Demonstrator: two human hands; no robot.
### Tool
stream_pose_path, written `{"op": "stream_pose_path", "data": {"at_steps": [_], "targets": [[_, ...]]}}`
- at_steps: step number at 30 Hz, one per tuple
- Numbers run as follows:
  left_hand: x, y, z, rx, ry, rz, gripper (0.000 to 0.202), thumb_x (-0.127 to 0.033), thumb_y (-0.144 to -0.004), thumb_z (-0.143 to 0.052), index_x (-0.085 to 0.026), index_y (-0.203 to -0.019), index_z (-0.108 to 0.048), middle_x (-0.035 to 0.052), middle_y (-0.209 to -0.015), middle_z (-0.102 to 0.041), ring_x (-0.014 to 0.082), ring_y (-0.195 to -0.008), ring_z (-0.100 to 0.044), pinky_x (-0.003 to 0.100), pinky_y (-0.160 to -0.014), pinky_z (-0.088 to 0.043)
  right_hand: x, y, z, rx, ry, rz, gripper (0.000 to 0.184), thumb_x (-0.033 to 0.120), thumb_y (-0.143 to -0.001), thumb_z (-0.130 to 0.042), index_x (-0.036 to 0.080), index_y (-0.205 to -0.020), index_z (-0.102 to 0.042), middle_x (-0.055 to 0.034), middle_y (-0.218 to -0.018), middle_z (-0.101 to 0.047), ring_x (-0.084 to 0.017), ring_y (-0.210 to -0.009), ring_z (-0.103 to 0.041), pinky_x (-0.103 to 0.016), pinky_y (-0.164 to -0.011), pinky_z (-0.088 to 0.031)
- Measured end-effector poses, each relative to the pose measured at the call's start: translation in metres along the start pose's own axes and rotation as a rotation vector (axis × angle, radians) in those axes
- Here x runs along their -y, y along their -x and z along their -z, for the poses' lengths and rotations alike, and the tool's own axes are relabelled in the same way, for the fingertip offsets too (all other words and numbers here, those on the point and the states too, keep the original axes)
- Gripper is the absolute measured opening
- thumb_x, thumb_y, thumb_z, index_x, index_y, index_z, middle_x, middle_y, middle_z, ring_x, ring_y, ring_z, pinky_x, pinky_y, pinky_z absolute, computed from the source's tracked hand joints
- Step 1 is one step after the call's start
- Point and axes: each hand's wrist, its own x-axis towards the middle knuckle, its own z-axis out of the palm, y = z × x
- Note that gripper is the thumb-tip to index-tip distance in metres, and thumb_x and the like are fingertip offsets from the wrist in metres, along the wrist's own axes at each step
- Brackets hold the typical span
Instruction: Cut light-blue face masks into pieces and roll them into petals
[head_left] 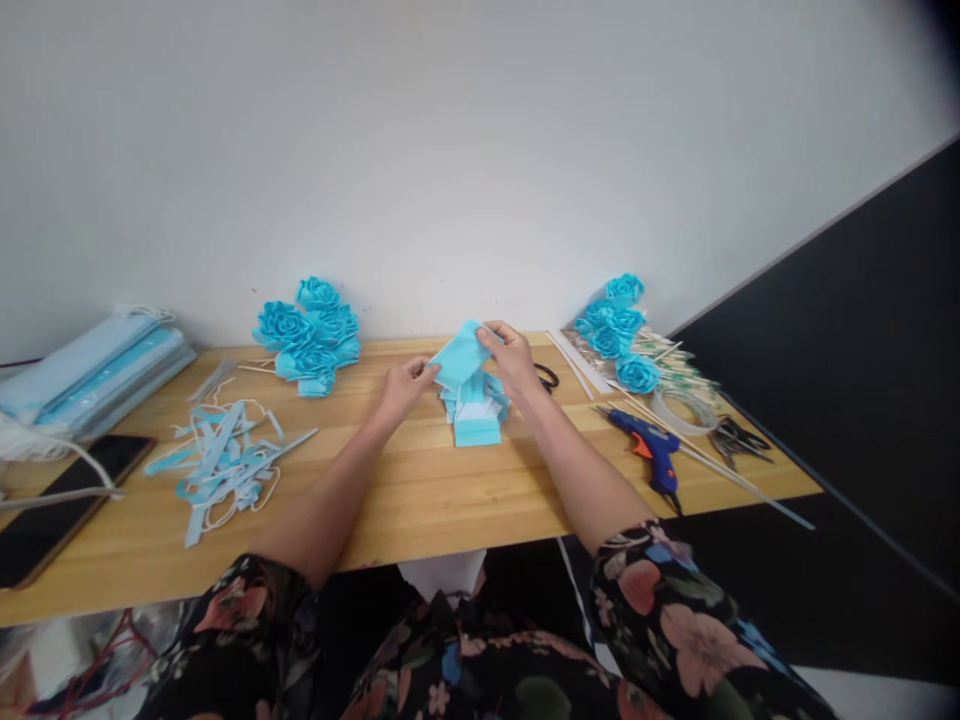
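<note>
My left hand [406,384] and my right hand [510,356] both pinch a light blue piece of mask fabric [459,358], held a little above the wooden table [420,500]. The left fingers grip its lower left corner, the right fingers its top right edge. Directly below it lies a small stack of cut blue fabric pieces [475,412]. Black scissors [547,377] lie just behind my right wrist, partly hidden.
Blue fabric roses [309,338] lie at the back left, more roses [616,328] with wooden sticks at the back right. A blue glue gun [651,450], cut strips and ear loops [225,462], a mask stack [90,372] and a phone [64,505] lie around.
</note>
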Motion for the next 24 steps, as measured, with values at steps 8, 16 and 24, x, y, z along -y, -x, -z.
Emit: {"op": "stream_pose_path", "data": {"at_steps": [8,16,24], "targets": [[-0.005,0.001,0.003,-0.148,0.123,0.059,0.029,-0.044,-0.071,-0.069,-0.016,-0.07,-0.063,-0.0015,-0.061,-0.06,0.0057,-0.042,-0.043,0.019,-0.042,-0.034,-0.011,-0.004,0.003,-0.027,0.002,0.027,0.027,0.043,-0.068,-0.073,0.021,-0.081,-0.064,0.0037,-0.073,-0.059,-0.011,-0.069,-0.052,-0.024,-0.067,-0.043],[-0.003,-0.001,0.0,-0.178,0.334,0.116,0.037,-0.047,-0.062,-0.075,-0.017,-0.078,-0.061,-0.0009,-0.072,-0.062,0.0091,-0.052,-0.057,0.023,-0.053,-0.048,-0.013,-0.004,0.002,-0.026,-0.004,0.038,0.026,0.041,-0.067,-0.073,0.02,-0.082,-0.065,0.0038,-0.072,-0.06,-0.011,-0.068,-0.05,-0.024,-0.068,-0.041],[-0.003,-0.001,0.004,-0.205,0.213,0.082,0.032,-0.045,-0.065,-0.073,-0.016,-0.072,-0.062,-0.002,-0.062,-0.06,0.0048,-0.044,-0.041,0.019,-0.044,-0.034,-0.013,-0.004,0.002,-0.042,0.018,0.004,0.034,0.047,-0.064,-0.074,0.021,-0.083,-0.064,0.0029,-0.073,-0.06,-0.013,-0.071,-0.051,-0.025,-0.068,-0.043]]}}
